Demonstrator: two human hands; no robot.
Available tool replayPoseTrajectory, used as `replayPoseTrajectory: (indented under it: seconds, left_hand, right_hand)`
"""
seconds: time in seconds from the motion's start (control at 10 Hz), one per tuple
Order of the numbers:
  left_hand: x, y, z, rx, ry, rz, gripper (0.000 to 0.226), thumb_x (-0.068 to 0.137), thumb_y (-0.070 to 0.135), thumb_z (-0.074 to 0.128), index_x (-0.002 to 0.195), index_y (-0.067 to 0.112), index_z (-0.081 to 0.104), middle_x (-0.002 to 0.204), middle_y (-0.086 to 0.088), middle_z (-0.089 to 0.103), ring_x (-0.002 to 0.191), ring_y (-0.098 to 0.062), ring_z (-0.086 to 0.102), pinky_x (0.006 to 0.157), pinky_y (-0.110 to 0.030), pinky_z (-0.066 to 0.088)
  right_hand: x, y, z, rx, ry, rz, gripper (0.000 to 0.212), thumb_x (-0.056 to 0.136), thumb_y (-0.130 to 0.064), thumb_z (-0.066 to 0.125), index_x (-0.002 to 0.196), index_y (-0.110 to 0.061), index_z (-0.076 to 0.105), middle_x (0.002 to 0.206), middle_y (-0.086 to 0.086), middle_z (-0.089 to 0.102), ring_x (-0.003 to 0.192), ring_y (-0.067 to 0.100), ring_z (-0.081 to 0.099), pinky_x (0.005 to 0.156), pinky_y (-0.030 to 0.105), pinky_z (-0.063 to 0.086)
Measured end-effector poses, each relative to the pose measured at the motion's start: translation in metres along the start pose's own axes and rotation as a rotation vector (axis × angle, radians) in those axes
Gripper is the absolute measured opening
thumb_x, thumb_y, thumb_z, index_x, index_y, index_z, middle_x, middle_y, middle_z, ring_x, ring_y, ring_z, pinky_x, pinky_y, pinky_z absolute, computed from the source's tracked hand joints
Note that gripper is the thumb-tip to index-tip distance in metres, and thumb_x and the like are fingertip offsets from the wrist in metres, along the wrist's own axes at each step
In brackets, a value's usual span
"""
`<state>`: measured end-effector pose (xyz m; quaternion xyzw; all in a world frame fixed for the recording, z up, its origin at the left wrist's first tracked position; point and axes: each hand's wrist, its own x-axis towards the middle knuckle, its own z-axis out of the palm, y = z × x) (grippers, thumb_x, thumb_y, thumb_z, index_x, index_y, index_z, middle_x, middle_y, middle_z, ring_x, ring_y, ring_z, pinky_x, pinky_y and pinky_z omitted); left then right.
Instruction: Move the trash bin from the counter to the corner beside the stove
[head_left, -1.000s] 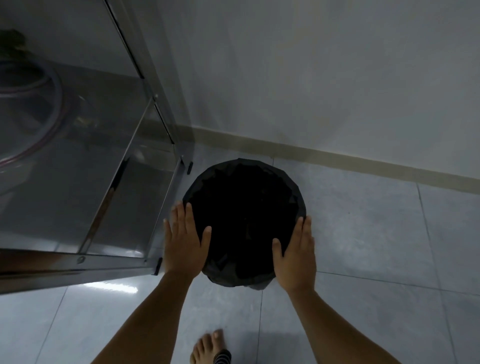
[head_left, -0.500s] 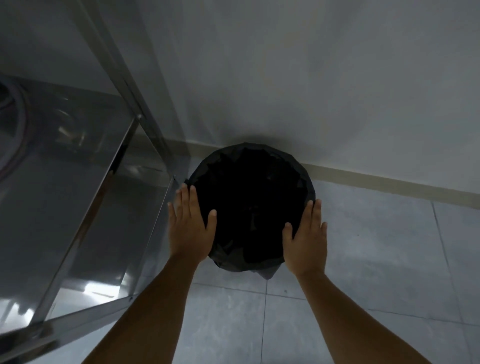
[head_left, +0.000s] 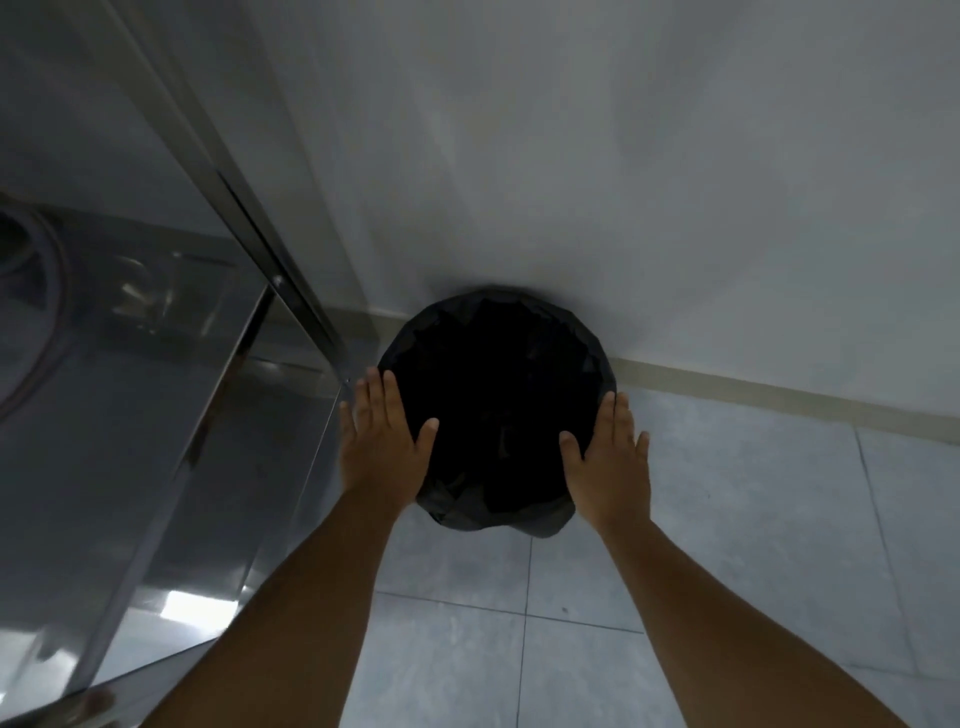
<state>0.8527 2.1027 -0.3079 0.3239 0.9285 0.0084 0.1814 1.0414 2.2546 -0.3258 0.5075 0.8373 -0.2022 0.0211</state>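
While both palms press in from either side, the trash bin (head_left: 498, 410) sits low in the corner, its far rim right up against the wall (head_left: 571, 156) and its left side just beside the steel frame (head_left: 291, 291) of what I take to be the stove unit. It looks down on the floor (head_left: 727, 519) or very nearly so; I can't tell for certain whether the base is bearing weight yet.

Left hand (head_left: 382, 441) is flat on the left flank, fingers (head_left: 376, 400) stretched forward along the rim and thumb hooked over the edge. Right hand (head_left: 610, 457) mirrors it on the other side, fingers extended, thumb on the lip. Neither hand is curled shut; this is an open-palmed squeeze, the bin pinched between the two.

How will it handle? My read is light: two flat palms are carrying it with no strain showing in the forearms. The round body should be stiff enough to take that inward pressure, but the black liner bag (head_left: 493, 512) draped over the rim is soft, crinkled and likely slippery, so palms could slide on the plastic. The loose bunched bag at the near edge is no place to grip. Best hold is what's in use, opposite sides just under the rim, with thumbs over the lip to pin the liner. Contents are lost in the dark interior.
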Motion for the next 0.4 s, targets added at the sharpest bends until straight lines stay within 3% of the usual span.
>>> replayPoseTrajectory:
  seconds: [0.2, 0.4]
  left_hand:
    - [-0.048, 0.013, -0.085, 0.086, -0.167, -0.044, 0.084, 0.106, 0.056, 0.020, 0.167, 0.003, -0.002, 0.176, -0.017, -0.005, 0.165, -0.031, -0.003, 0.133, -0.047, 0.003]
    - [-0.132, 0.031, -0.193, 0.035, -0.223, -0.039, 0.083, 0.106, 0.056, 0.021, 0.167, 0.004, -0.001, 0.176, -0.017, -0.006, 0.165, -0.031, -0.004, 0.132, -0.048, 0.002]
  right_hand:
    - [-0.031, -0.024, -0.084, -0.031, -0.206, -0.115, 0.072, 0.099, -0.043, 0.035, 0.156, -0.009, 0.005, 0.165, 0.011, 0.004, 0.150, 0.026, 0.011, 0.122, 0.040, 0.009]
    - [-0.088, -0.076, -0.213, -0.042, -0.369, -0.192, 0.068, 0.099, -0.040, 0.030, 0.157, -0.012, 0.005, 0.166, 0.006, 0.000, 0.151, 0.025, 0.007, 0.121, 0.038, 0.011]
